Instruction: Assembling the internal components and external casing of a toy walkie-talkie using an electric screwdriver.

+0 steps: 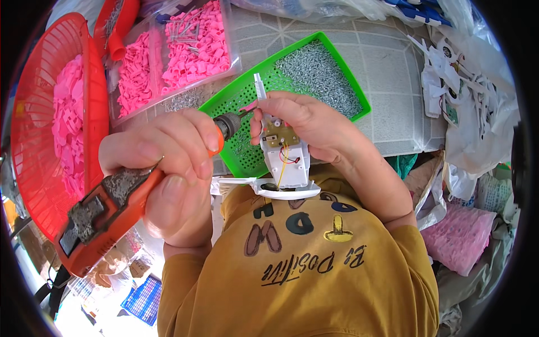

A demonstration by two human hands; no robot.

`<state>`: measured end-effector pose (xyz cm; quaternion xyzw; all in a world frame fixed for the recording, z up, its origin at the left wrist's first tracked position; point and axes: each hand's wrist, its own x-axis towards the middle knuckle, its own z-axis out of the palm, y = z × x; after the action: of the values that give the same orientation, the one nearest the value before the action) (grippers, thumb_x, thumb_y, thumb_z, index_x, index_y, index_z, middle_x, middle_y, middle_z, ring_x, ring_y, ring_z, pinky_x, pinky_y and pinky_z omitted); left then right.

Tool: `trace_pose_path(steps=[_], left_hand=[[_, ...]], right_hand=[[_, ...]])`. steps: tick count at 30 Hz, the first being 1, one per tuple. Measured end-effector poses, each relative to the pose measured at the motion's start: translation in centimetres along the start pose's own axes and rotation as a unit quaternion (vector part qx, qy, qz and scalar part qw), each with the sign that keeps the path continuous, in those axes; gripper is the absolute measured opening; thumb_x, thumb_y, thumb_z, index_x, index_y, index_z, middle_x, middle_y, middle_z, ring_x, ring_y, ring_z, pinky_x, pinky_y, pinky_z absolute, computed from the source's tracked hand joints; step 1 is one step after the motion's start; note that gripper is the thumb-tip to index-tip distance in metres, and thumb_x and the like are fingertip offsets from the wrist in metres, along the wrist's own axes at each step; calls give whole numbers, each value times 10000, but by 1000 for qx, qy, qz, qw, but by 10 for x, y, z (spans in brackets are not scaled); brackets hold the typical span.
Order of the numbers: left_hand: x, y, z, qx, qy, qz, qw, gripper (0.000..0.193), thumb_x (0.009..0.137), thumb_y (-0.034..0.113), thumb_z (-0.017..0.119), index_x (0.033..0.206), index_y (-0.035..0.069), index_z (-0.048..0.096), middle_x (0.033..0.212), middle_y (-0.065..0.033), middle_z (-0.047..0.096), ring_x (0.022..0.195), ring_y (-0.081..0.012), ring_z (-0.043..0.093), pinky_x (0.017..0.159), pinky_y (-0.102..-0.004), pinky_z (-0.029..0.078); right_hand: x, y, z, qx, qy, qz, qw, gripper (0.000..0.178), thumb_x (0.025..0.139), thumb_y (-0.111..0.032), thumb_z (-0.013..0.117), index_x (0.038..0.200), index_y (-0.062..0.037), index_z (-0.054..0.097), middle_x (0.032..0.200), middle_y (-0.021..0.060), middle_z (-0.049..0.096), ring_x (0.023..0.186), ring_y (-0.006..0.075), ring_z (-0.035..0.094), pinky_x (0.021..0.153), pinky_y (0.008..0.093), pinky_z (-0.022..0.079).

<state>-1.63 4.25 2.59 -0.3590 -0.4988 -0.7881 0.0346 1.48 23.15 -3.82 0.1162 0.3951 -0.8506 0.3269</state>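
My left hand [163, 149] is closed around an orange and black power screwdriver [115, 205]. Its chuck [228, 124] and thin bit point right, toward a small pink plastic piece [249, 106] at the fingertips of my right hand [297, 115]. Those right fingers grip a white plastic toy housing [286, 171], held upright in front of my shirt. A brownish circuit board [281, 135] sits in the housing, with yellow and red wires below it. Attached at its lower end is a curved white part [286, 194]. The bit's exact contact point is partly hidden by fingers.
Behind my hands lies a green perforated tray [269, 84] heaped with small screws [320, 73]. A clear divided box [233, 64] of pink parts and a red basket [95, 106] with flat pink pieces stand left. White assembled parts [443, 73] lie in plastic at the right.
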Motion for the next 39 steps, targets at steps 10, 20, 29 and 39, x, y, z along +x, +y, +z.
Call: trace_pose_path(steps=[10,20,29,39], left_hand=[[-1,1,0,1,-2,-3,1000,294,859,110,660,1089,82,479,641,-29,499,579,-183,512,653,-390,444],[2,1,-1,0,-17,-7,1000,298,857,116,664,1093,80,485,643,-29,500,580,-181,511,649,-387,441],[0,9,1,-2,-19,0,1000,300,845,93,673,1083,81,492,660,-40,516,576,-185,523,634,-383,439],[5,4,-4,9,-111,-21,994,263,812,21,673,1031,25,526,704,-80,577,572,-208,559,606,-410,474]], right_hand=[[1,2,-1,-4,0,1,1000,282,982,-329,568,961,-53,623,894,50,655,769,117,601,628,256,496],[0,0,-1,-25,-20,-11,999,292,989,-336,545,962,-58,628,899,55,646,751,108,585,607,249,489],[-4,-3,3,-29,8,-11,999,305,996,-308,501,1029,-34,631,904,77,655,723,106,582,577,245,499],[0,2,-2,6,48,-5,999,299,996,-246,497,1096,7,622,936,114,661,852,178,656,687,297,538]])
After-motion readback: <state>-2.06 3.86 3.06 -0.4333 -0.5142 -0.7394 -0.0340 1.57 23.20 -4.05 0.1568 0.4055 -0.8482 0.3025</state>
